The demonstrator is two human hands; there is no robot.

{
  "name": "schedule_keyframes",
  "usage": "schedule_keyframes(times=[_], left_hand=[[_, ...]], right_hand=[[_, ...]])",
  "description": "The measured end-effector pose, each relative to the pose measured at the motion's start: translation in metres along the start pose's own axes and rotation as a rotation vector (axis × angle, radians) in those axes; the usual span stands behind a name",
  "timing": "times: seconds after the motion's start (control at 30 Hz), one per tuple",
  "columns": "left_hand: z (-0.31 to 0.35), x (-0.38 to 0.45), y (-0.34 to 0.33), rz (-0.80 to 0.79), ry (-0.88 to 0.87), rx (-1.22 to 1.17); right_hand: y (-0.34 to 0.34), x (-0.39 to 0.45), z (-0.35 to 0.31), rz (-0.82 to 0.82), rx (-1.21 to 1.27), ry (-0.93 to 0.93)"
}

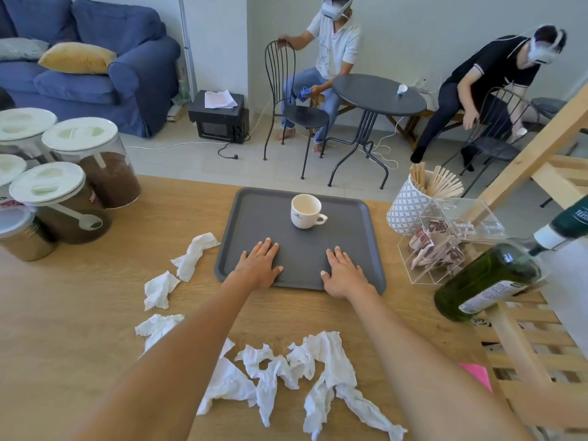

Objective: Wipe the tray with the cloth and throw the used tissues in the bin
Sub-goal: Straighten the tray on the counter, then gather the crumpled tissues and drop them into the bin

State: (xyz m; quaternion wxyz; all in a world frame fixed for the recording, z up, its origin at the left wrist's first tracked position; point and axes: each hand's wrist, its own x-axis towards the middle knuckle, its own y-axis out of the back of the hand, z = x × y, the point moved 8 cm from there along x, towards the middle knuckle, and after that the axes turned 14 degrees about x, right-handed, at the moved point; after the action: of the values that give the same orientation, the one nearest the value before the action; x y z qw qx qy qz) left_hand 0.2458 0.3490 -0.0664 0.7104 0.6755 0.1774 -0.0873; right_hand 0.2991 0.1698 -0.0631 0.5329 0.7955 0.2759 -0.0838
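A dark grey tray point(254, 211) lies on the wooden table, with a white cup point(306, 211) standing near its far edge. My left hand point(259, 265) and my right hand point(343, 273) both rest flat on the tray's near part, fingers straight, holding nothing. Several crumpled white tissues lie on the table: one point(197, 253) by the tray's left edge, another point(157, 289) further left, and a bigger heap point(318, 364) close to me between my arms. No cloth and no bin show on my table.
Lidded jars of brown powder point(95, 167) stand at the left. At the right are a cup of wooden sticks point(413, 198), a clear box of sachets point(445, 243) and a green bottle point(486, 278) on a wooden rack. Two people sit at a round table point(378, 93) beyond.
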Motion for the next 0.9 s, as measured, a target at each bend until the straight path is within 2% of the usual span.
schedule_keyframes(times=[0.37,0.53,0.9], left_hand=[[-0.004,-0.043,0.005,-0.018,0.062,-0.091],[0.005,-0.078,0.000,-0.003,0.103,-0.009],[0.021,-0.160,-0.023,0.011,0.176,0.078]], right_hand=[[-0.012,-0.043,0.004,0.043,0.044,0.023],[-0.018,-0.078,0.012,0.061,0.034,0.062],[-0.046,-0.140,0.026,-0.017,0.060,0.102]])
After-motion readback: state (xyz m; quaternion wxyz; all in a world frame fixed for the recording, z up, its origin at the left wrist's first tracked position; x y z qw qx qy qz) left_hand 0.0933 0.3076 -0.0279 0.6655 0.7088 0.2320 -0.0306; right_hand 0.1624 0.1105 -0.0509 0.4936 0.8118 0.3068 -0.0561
